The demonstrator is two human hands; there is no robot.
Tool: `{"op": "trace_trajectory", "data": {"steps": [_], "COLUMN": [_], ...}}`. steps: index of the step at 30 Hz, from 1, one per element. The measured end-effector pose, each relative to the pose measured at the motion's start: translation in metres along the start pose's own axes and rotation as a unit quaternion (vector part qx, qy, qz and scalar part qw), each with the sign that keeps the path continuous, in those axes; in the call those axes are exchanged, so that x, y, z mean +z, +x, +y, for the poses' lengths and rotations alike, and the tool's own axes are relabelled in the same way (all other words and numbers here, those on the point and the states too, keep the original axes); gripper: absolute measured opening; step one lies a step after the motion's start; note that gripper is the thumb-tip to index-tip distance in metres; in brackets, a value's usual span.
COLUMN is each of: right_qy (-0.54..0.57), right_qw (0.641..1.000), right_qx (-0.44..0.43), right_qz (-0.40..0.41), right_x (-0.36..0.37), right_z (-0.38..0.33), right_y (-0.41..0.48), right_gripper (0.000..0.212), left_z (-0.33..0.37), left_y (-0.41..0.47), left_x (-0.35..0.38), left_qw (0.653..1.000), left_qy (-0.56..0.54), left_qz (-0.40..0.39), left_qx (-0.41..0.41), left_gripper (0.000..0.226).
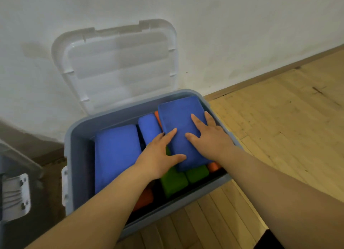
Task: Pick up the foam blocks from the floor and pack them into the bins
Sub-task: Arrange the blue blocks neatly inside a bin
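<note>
- At the far left edge stands part of a second bin [11, 166], cut off by the frame, with a white latch [17, 196] on its side.
- A grey-blue bin [79, 155] sits on the floor against a white wall [242, 34]. Its translucent white lid [119, 62] stands open behind it, leaning on the wall.
- Inside the bin, a large blue foam block [115, 155] lies flat along the left side.
- An orange block [144, 198] shows low in the bin, partly hidden under the left forearm.
- A narrow blue block [149, 127] lies just right of the large one, towards the back.
- The left hand [160, 155] is flat, its fingers straight along the left edge of the top blue block [178, 118] and its thumb laid over the near end.
- Two green blocks [173, 183] lie side by side beneath that top block, at the front of the bin.
- The top blue block rests tilted over the other blocks in the right half of the bin.
- The right hand [210, 135] presses on it with spread, straight fingers, gripping nothing.
- An orange end [214, 166] shows under the block's near right corner.
- Wooden floor [279, 127] runs off to the right.
</note>
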State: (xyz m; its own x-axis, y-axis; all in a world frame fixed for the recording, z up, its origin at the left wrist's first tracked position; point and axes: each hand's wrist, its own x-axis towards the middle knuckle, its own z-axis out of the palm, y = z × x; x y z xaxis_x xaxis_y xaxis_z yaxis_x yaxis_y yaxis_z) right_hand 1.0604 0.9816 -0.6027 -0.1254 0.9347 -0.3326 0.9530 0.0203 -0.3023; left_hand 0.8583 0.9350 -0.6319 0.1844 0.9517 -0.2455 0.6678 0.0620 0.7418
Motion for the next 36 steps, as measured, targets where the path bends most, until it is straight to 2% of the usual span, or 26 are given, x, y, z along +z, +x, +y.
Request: {"op": "trace_trajectory", "data": {"steps": [2, 4, 7, 8, 10, 14, 16, 19, 22, 26, 33, 36], "right_qy": [-0.025, -0.032, 0.066, 0.109, 0.143, 0.078, 0.025, -0.066, -0.137, -0.071, 0.034, 0.067], "right_qw": [1.0, 0.997, 0.974, 0.964, 0.959, 0.972, 0.972, 0.972, 0.967, 0.977, 0.985, 0.984], "right_qx": [-0.005, -0.029, -0.159, -0.202, -0.237, -0.178, -0.16, -0.164, -0.159, -0.122, -0.088, -0.117], "right_qz": [0.012, 0.065, 0.146, 0.135, 0.051, -0.132, -0.169, -0.155, -0.146, -0.157, -0.148, -0.114], "right_x": [-0.004, -0.01, -0.014, -0.01, 0.011, 0.063, 0.079, 0.092, 0.099, 0.113, 0.107, 0.074], "right_z": [-0.012, -0.031, -0.072, -0.086, -0.113, -0.144, -0.15, -0.155, -0.152, -0.143, -0.139, -0.139], "right_y": [-0.005, -0.011, -0.027, -0.033, -0.041, -0.035, -0.029, -0.024, -0.019, -0.014, -0.023, -0.034], "right_gripper": [0.079, 0.079, 0.067, 0.062, 0.057, 0.069, 0.079, 0.091, 0.098, 0.106, 0.106, 0.106], "left_z": [-0.006, -0.02, -0.055, -0.068, -0.089, -0.105, -0.109, -0.113, -0.117, -0.123, -0.113, -0.091], "left_y": [-0.01, -0.027, -0.057, -0.067, -0.085, -0.101, -0.095, -0.088, -0.08, -0.078, -0.089, -0.109], "left_x": [-0.007, -0.024, -0.061, -0.073, -0.091, -0.091, -0.079, -0.069, -0.071, -0.074, -0.08, -0.111], "left_qw": [1.0, 0.999, 0.988, 0.983, 0.975, 0.974, 0.972, 0.957, 0.958, 0.965, 0.97, 0.979], "left_qy": [-0.002, 0.025, 0.111, 0.129, 0.134, 0.112, 0.113, 0.149, 0.143, 0.119, 0.112, 0.111], "left_qz": [0.01, 0.048, 0.094, 0.1, 0.102, 0.058, -0.009, -0.057, -0.047, -0.037, -0.024, 0.031], "left_qx": [0.007, 0.004, -0.057, -0.089, -0.147, -0.189, -0.206, -0.241, -0.244, -0.233, -0.212, -0.169], "left_gripper": [0.097, 0.102, 0.107, 0.107, 0.113, 0.125, 0.135, 0.136, 0.132, 0.132, 0.124, 0.113]}}
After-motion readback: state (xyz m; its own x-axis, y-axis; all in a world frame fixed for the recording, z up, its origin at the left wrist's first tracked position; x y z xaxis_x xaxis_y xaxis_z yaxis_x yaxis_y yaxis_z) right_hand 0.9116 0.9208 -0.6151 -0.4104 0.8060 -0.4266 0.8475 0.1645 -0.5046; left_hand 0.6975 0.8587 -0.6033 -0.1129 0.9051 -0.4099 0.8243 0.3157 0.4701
